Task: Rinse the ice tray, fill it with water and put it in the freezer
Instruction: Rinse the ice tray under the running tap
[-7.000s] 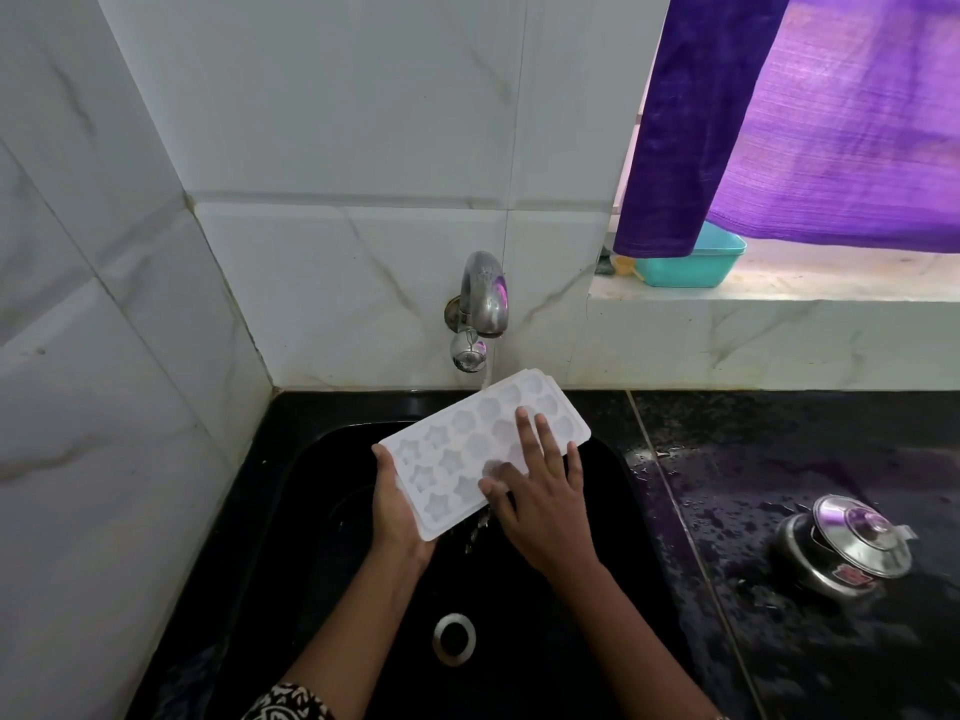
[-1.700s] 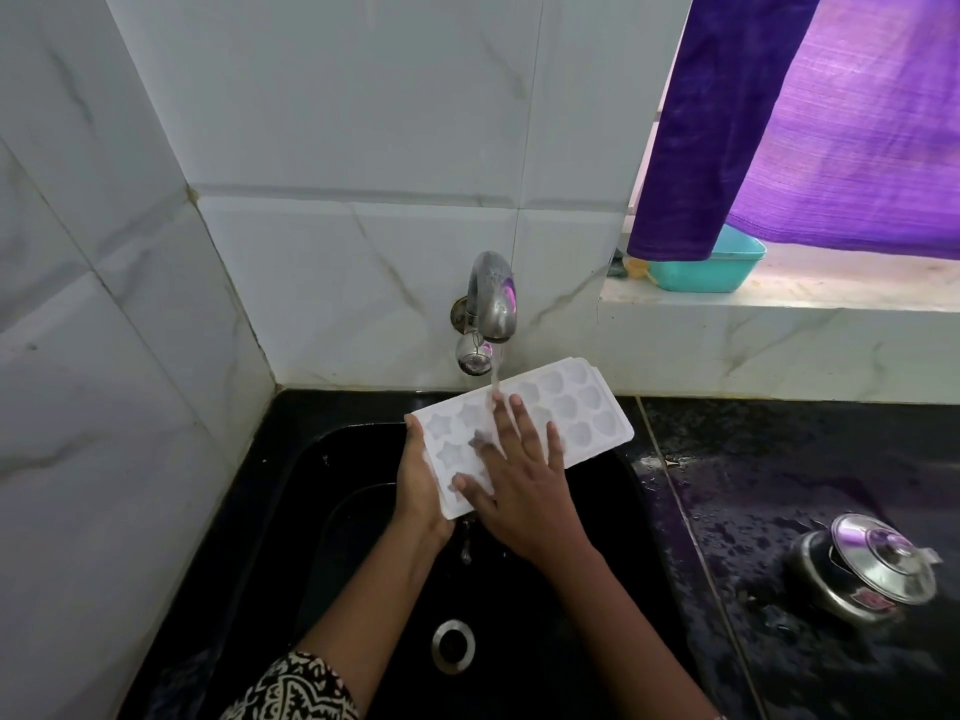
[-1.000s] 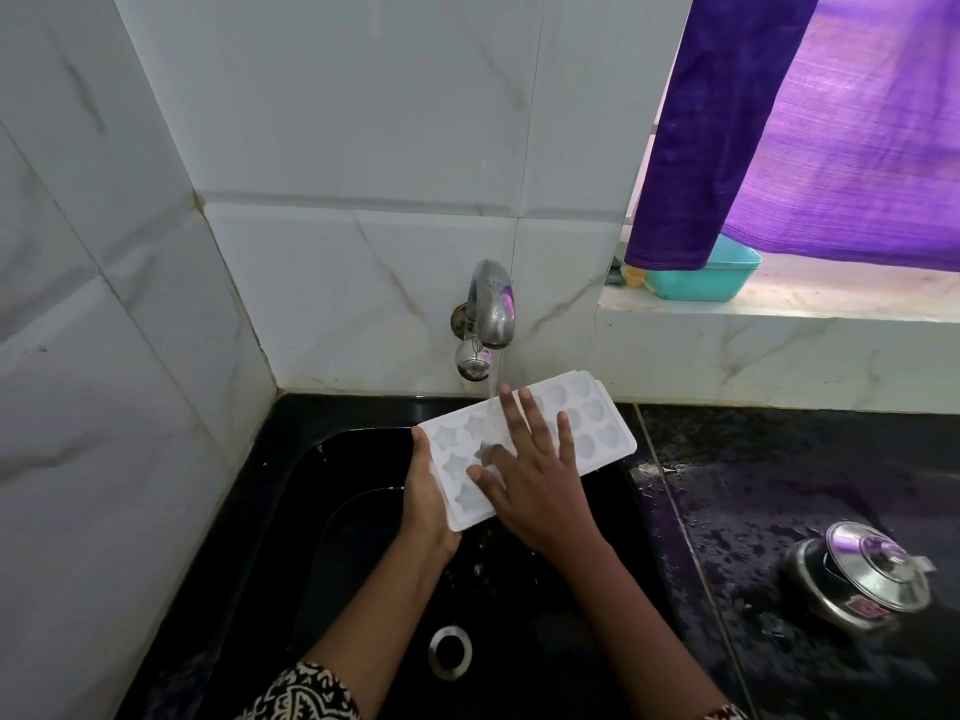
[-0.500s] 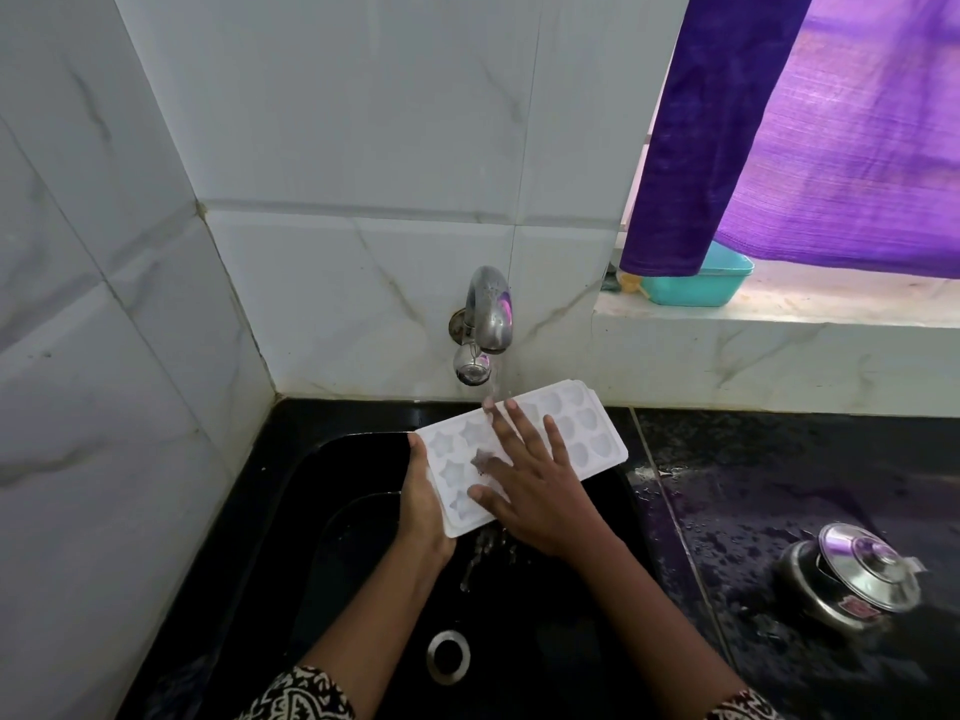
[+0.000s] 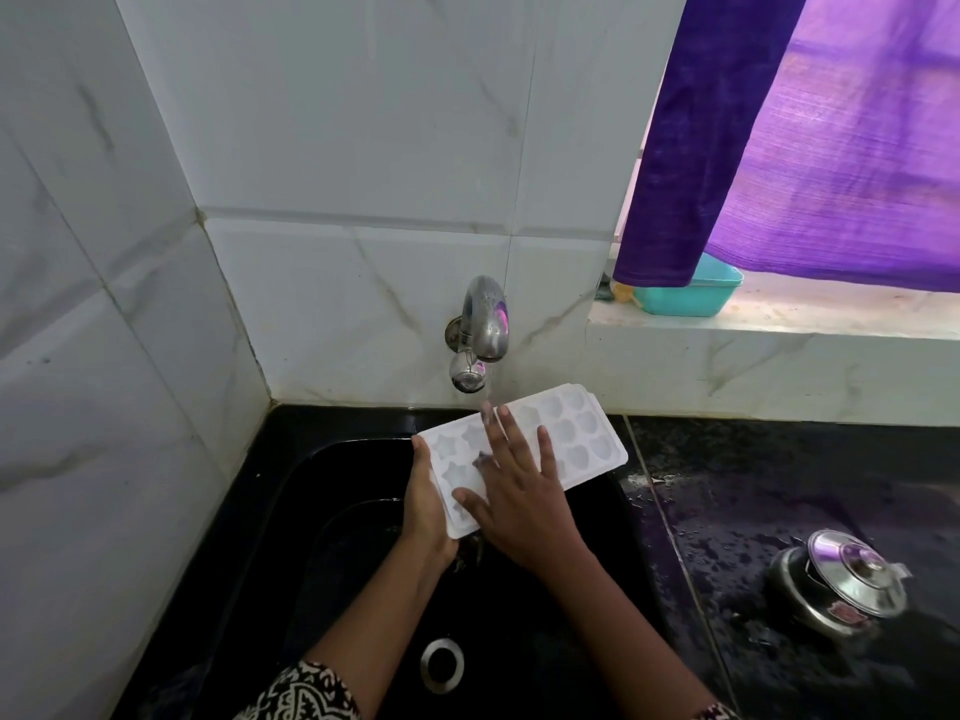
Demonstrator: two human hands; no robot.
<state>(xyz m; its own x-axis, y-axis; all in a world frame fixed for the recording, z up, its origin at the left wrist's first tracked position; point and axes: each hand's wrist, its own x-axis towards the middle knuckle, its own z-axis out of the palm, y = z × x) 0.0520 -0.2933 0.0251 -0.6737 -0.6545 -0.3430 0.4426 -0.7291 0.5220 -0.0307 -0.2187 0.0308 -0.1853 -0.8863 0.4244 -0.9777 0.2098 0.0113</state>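
Now left hand [image 5: 426, 506] grips ice tray [image 5: 582, 439]; right hand [image 5: 519, 496] lies flat on it.

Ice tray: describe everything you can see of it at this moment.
The ice tray is a white, slightly translucent rectangle, plastic by its look, with star-shaped cells at the near end and rounded ones at the far end. It is held over the black sink, tilted, its far end higher. The left hand grips its near-left edge; the right hand lies flat across its top. Water from the tap falls onto it near the fingertips.
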